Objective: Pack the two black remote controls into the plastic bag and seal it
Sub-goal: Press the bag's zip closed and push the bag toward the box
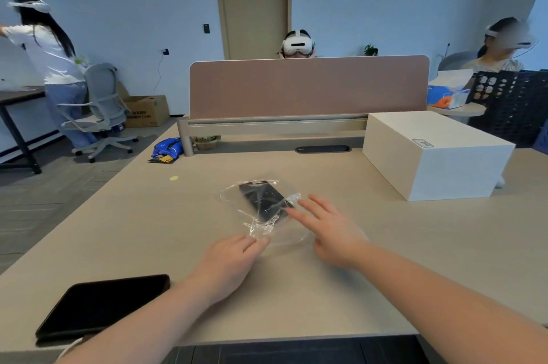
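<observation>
A clear plastic bag [237, 197] lies crumpled on the beige desk [296, 289] in the middle. Black remote controls [262, 200] lie inside it; they overlap, so I cannot tell how many. My left hand [228, 263] rests on the desk with its fingertips touching the bag's near edge, fingers close together. My right hand [329, 230] hovers flat at the bag's right side, fingers spread, fingertips at the remotes' near right end. Neither hand grips anything that I can see.
A black tablet [100, 304] lies at the near left of the desk. A white box [436, 156] stands at the right. A brown divider panel [308, 86] closes the far edge, with a blue packet [166, 148] at its left end. Other people sit and stand beyond.
</observation>
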`<act>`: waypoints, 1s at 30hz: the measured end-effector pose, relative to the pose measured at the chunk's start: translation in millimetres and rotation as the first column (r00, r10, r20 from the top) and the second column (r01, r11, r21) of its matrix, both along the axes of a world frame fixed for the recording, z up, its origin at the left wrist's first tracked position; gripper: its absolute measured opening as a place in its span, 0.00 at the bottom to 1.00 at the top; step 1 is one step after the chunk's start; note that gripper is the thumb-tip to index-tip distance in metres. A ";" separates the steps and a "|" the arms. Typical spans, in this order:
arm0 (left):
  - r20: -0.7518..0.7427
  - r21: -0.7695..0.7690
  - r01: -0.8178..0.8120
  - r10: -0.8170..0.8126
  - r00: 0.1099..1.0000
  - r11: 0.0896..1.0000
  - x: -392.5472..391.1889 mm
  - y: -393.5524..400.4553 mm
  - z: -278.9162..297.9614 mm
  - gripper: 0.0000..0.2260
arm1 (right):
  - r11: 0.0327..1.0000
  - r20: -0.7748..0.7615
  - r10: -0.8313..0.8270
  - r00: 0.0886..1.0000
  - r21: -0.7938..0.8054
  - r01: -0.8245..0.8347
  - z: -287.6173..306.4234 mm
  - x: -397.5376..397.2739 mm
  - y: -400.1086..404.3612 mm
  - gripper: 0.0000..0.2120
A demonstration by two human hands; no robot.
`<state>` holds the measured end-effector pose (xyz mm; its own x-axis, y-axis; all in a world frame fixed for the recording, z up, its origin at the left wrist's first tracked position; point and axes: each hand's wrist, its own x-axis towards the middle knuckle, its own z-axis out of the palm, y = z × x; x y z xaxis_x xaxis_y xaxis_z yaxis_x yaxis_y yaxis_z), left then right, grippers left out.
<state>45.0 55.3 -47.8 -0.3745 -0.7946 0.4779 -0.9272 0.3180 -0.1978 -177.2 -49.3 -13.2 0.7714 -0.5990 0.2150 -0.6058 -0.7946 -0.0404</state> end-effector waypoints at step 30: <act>-0.368 -0.010 -0.073 0.064 0.928 0.997 13.7 -10.6 3.9 0.11 | 0.995 0.236 0.098 0.967 -0.024 -0.095 -9.8 62.9 9.6 0.11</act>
<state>58.7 44.7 -43.9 -0.1145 -0.7995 0.5897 -0.9557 0.2506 0.1542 -114.3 -39.7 -23.0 0.7517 -0.5203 0.4054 -0.5002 -0.8503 -0.1637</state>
